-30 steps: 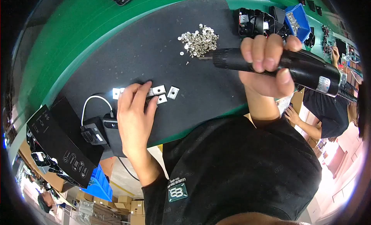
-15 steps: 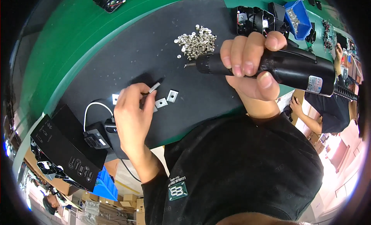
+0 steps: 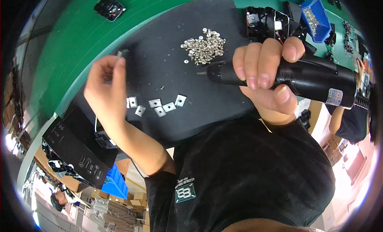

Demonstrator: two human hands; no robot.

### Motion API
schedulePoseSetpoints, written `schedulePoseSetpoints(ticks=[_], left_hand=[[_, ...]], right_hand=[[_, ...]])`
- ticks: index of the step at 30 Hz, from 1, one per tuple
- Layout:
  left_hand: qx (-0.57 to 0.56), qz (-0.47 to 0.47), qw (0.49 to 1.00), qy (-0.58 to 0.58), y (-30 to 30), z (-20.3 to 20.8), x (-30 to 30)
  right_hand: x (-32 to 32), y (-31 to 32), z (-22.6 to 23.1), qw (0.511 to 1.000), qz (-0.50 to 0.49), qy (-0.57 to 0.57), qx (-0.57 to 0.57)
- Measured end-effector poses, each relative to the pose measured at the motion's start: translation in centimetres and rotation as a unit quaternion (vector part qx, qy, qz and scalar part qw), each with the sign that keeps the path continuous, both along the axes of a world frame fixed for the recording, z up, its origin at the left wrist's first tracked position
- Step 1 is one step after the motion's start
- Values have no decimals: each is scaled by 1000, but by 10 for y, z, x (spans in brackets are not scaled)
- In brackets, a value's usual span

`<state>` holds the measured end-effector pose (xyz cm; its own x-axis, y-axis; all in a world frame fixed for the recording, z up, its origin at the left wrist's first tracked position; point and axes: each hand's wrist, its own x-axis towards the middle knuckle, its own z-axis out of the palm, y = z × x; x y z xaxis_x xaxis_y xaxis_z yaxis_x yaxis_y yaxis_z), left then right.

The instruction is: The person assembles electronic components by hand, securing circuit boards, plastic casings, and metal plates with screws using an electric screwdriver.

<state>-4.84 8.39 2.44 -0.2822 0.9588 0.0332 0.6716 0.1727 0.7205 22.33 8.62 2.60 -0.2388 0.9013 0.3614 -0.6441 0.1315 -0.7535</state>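
My left hand is raised over the left side of the dark mat, thumb and fingers pinching a small metal plate that is blurred by motion. In my right hand is a black electric screwdriver, wrapped by the fingers, its bit pointing left. Just beyond the bit lies a heap of silvery screws. Several square metal plates with a dark centre hole, such as a plate near the middle, lie scattered on the mat. One loose small screw lies beyond them.
Black housings and a blue bin of screws stand at the far right. Another black housing rests on the green surface at the far left. A black box stands near left. A co-worker is at the right.
My left hand has moved left and away from me with the plate, uncovering several plates on the mat. The right hand keeps hold of the screwdriver; the view has shifted slightly.
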Motion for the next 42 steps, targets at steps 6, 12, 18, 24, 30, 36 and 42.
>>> schedulePoseSetpoints(ticks=[6, 12, 18, 24, 30, 36, 42], left_hand=[[22, 13, 994, 107, 63, -3, -38], [84, -33, 983, 160, 108, -29, -44], [-60, -7, 997, 52, 135, -35, -57], [49, -36, 998, -23, 140, -50, -55], [4, -72, 994, -83, 120, -45, -43], [64, -71, 995, -25, 40, -5, 14], [30, -134, 990, -18, -14, -16, 35]], right_hand=[[-1, -4, -5, 1000, 11, 2, -23], [6, -6, -9, 998, 20, 21, -50], [9, -5, -7, 998, 13, 9, -59], [-2, 9, -19, 999, -29, -10, 12], [-19, 18, -27, 998, -54, -12, 27], [-29, 21, -25, 999, -48, -5, 24], [-9, 11, -12, 998, -21, 49, 15]])
